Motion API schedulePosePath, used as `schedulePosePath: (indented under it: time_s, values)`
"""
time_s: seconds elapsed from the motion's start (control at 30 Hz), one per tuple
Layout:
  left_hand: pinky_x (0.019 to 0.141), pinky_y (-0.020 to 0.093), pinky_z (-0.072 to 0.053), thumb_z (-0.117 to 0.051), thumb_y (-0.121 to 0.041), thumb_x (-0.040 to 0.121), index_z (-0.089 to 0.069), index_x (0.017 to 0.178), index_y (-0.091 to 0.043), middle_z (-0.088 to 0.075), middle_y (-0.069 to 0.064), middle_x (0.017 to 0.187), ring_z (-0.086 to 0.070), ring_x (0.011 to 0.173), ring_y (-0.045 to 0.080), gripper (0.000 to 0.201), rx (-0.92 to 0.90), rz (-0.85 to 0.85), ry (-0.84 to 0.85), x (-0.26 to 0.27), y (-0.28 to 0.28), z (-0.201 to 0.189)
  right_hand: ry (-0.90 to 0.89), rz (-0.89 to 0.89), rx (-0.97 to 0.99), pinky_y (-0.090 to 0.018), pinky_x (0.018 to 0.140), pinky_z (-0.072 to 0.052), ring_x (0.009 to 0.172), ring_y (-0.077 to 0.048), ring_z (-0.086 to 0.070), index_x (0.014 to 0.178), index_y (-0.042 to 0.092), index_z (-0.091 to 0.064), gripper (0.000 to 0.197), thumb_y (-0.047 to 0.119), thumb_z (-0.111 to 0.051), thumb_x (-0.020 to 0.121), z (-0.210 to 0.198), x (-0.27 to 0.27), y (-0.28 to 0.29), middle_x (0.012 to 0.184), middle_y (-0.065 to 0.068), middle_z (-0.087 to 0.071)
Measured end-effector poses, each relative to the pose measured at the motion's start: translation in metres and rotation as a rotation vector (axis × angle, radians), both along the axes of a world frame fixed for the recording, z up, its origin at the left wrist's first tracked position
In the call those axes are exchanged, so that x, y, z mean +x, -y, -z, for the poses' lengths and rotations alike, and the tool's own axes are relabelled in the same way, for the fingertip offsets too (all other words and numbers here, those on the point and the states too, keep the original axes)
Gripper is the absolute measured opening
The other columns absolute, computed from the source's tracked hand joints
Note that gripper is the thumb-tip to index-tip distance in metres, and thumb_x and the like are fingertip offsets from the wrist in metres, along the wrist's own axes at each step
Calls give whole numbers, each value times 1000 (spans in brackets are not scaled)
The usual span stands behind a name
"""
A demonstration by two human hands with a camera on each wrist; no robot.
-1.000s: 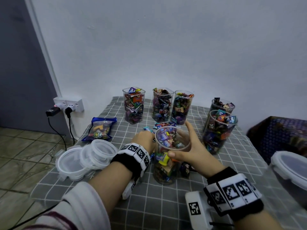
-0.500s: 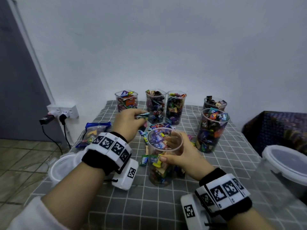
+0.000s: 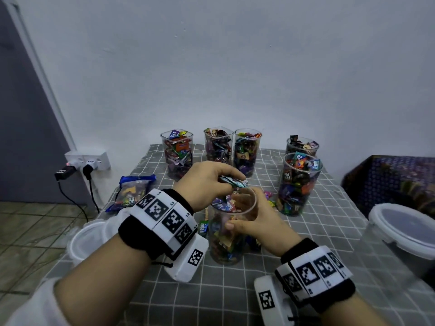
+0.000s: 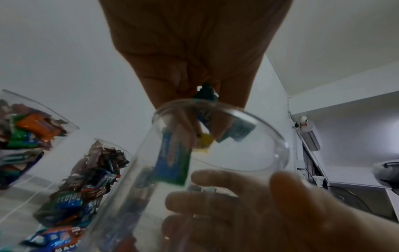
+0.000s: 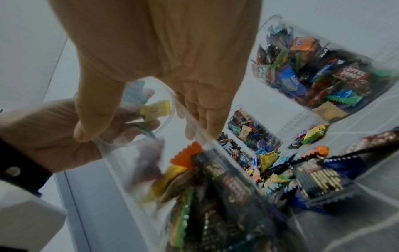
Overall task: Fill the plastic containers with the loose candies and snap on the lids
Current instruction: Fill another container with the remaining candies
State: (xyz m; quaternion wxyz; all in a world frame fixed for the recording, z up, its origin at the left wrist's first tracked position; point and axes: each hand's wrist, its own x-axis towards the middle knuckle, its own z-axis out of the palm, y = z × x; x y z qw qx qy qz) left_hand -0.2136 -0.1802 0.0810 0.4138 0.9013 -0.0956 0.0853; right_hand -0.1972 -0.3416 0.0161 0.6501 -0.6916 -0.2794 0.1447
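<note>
Checked tablecloth (image 3: 306,231) bears the container (image 3: 226,243) gripped by right fingers (image 3: 231,225); left fingers (image 3: 226,171) pinch candies (image 3: 233,181) (yellow one wrist-view only).

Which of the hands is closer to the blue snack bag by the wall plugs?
Left. The left hand is over the open container, dropping candies, on the blue snack bag's side. The right hand grips that container's far side, farther away.

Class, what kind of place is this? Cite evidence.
Probably a home room: a grey checked tablecloth on a small table, a white wall socket with plugs, and a tiled floor.
</note>
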Motion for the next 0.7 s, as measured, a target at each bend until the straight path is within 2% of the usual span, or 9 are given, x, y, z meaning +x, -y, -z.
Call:
schedulePosePath:
  time_s: [0.07,0.13,0.2,0.27,0.4,0.47,0.57,0.63,0.7]
  values:
    - [56,4,-39,-63,3,79,-72,102,-21,-59,-25,59,-53,53,-11,35,3,5,-9,-1,0,-1,5,10,-10,-14,79,-49,92,7,-62,112,23,-43,60,-9,-72,71,2,2,0,107,5,-60]
    - [59,10,-44,-64,1,80,-72,102,-23,-60,-24,58,-55,55,-5,33,1,18,-22,-1,-1,-2,5,26,-21,-15,83,-49,95,8,-61,112,26,-43,61,-6,-74,71,3,3,0,108,7,-60]
    - [67,22,-54,-63,0,81,-71,101,-28,-67,-15,74,-65,72,9,35,-10,25,-30,-1,-1,-1,18,40,-45,-17,89,-47,100,7,-59,112,28,-43,61,-1,-76,70,3,3,1,112,8,-59]
    - [75,31,-57,-61,1,81,-70,99,-32,-70,-2,83,-68,87,18,38,-31,34,-26,-1,-1,1,25,41,-64,-19,92,-47,102,7,-58,113,29,-43,61,3,-77,70,2,3,1,113,9,-59]
    - [77,45,-56,-56,2,84,-68,88,-39,-70,14,92,-65,91,34,43,-188,15,36,0,-2,4,29,42,-85,-15,92,-46,101,11,-57,114,30,-42,64,6,-79,67,2,5,2,114,11,-58]
    - [77,41,-57,-53,2,85,-68,86,-39,-70,10,94,-65,94,30,43,-262,-29,106,1,-5,5,48,28,-137,-14,93,-45,102,10,-58,115,30,-40,67,9,-80,66,-1,8,3,115,12,-58]
    - [71,27,-54,-51,4,86,-66,88,-35,-68,-6,91,-64,92,18,41,-314,-91,146,2,-14,6,50,-21,-273,-10,91,-43,104,11,-55,126,28,-35,75,8,-80,69,-5,16,11,118,12,-56]
    - [74,34,-53,-50,4,87,-63,90,-35,-64,-10,93,-60,87,16,41,-293,-134,88,7,-25,11,81,-76,-454,-19,99,-42,115,1,-52,135,33,-29,90,19,-84,66,-6,22,18,124,12,-54]
    - [80,38,-53,-54,0,87,-60,96,-37,-62,-7,103,-58,86,14,38,-174,-171,-4,14,-36,20,132,-82,-679,-24,99,-39,122,-9,-47,138,37,-27,91,25,-81,66,-9,28,24,128,13,-49]
